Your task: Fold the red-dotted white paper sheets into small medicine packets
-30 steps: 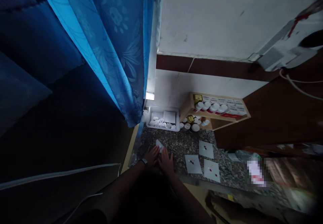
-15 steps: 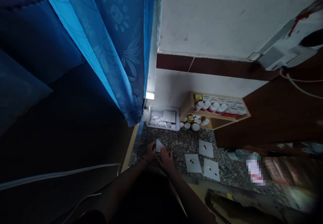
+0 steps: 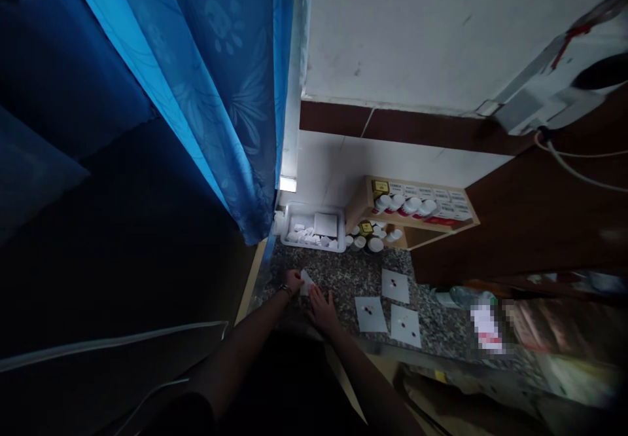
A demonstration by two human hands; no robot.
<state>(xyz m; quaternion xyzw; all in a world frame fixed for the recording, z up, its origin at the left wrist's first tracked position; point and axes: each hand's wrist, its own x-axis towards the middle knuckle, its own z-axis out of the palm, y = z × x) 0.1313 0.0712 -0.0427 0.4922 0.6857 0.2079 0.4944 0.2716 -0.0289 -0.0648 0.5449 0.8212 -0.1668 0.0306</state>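
Note:
A small white paper point(image 3: 306, 281), folded to a point at its far end, lies on the speckled stone counter point(image 3: 343, 279). At its left edge my left hand point(image 3: 294, 281) has its fingers curled in and closed on the paper. My right hand point(image 3: 322, 309) rests on the near right part of the same paper, fingers stretched out and thumb apart. To the right, three white paper squares point(image 3: 371, 321) lie flat, each bearing several small red, dark and pale pills.
Behind my hands stands a clear plastic tray point(image 3: 339, 248) with folded white packets and a paper stack. A wooden shelf point(image 3: 362, 201) with white bottles and boxes is beside it. A blue curtain point(image 3: 245, 95) hangs left. A plastic bottle point(image 3: 466, 296) lies at right.
My left hand has moved slightly away from me and to the right along the paper's edge. My right hand stays on the paper. The whole view has shifted a little left.

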